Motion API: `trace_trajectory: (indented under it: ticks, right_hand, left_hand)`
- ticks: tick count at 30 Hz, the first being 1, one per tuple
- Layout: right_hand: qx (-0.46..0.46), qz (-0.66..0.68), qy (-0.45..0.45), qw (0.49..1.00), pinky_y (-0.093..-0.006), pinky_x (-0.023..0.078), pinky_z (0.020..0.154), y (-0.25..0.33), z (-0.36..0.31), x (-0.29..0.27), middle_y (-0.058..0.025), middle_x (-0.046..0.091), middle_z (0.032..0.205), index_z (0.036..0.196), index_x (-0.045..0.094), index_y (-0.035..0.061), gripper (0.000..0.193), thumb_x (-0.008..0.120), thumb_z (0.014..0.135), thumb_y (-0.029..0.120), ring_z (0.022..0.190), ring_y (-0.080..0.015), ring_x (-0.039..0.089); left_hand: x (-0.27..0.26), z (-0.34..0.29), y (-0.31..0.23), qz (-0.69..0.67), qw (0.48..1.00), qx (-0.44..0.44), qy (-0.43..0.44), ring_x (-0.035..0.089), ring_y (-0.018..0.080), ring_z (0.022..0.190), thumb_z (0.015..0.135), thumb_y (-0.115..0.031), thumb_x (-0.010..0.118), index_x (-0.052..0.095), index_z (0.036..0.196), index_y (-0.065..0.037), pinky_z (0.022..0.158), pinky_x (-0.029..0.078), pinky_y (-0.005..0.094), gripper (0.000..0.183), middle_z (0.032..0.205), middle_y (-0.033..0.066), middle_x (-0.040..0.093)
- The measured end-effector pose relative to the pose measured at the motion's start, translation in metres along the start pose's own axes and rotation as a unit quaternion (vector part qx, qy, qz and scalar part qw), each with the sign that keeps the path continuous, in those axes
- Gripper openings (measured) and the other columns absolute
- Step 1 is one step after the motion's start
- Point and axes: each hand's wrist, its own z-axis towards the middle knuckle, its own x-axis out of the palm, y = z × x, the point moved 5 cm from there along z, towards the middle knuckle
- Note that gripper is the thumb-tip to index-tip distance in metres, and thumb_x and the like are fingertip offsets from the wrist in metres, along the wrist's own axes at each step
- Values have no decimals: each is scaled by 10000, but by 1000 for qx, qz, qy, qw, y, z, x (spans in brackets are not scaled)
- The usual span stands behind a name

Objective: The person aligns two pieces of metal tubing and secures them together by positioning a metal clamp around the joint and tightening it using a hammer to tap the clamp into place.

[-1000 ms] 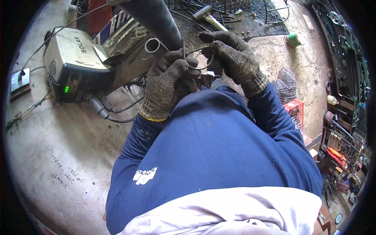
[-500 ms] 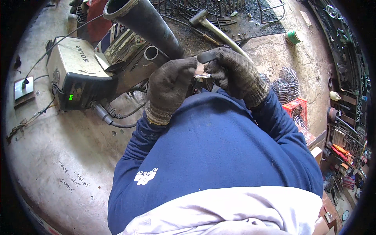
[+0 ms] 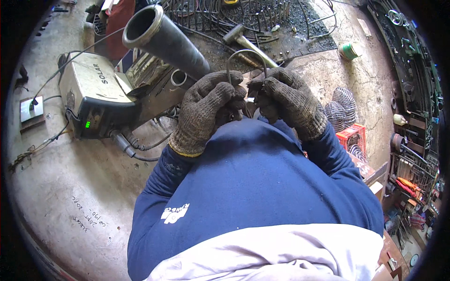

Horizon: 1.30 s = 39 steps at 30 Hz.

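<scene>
Lettering (image 3: 101, 75), green digits (image 3: 87, 124) on machine (image 3: 84, 86); handwriting (image 3: 89, 213) on grey surface (image 3: 61, 173); shirt logo (image 3: 174, 214).

A head-worn fisheye looks down on both hands (image 3: 202, 107) (image 3: 296, 102).

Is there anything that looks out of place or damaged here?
Only untidiness stands out: beyond the gloved left hand and right hand, a pale-handled hammer lies among scattered dark rods. I see nothing clearly broken.

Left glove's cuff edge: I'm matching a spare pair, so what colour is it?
The left glove's cuff edge is yellow, showing best in the head view.
</scene>
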Motion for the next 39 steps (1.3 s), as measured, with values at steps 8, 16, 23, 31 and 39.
trace_trajectory:
  ticks: [8,16,23,31,39]
  right_hand:
    - [1,56,49,997,-263,533,568,17,16,-37,-86,726,877,1132,683,0,263,620,1027,232,693,-134,673]
    - [-72,5,34,997,-257,554,666,43,41,-76,-68,717,913,1145,684,16,262,626,1025,241,788,-122,677]
    - [-59,18,44,997,-259,549,638,62,59,-89,-54,699,881,1158,678,14,283,645,1015,257,728,-114,654]
    - [-19,42,81,996,-251,495,558,62,74,-101,-45,675,810,1165,676,0,295,627,1021,253,652,-98,613]
    - [-10,32,104,994,-249,470,523,63,84,-104,-46,662,766,1163,668,-1,289,622,1023,248,595,-97,586]
  left_hand:
    - [31,33,-3,-37,999,-22,22,725,192,799,1018,-169,625,575,1324,27,703,629,338,367,1028,130,715]
    - [55,74,-6,-29,999,-11,-11,734,200,889,1020,-188,629,574,1324,22,737,633,331,374,1096,165,718]
    - [70,93,-11,-38,999,18,-12,736,216,914,1029,-196,613,560,1338,28,739,638,330,385,1093,181,716]
    - [73,101,-7,-55,997,33,-45,746,228,816,1033,-183,602,541,1372,28,596,593,293,404,1059,186,736]
    - [71,104,-3,-65,995,38,-66,740,223,862,1029,-200,614,554,1354,30,677,632,327,403,1060,175,728]
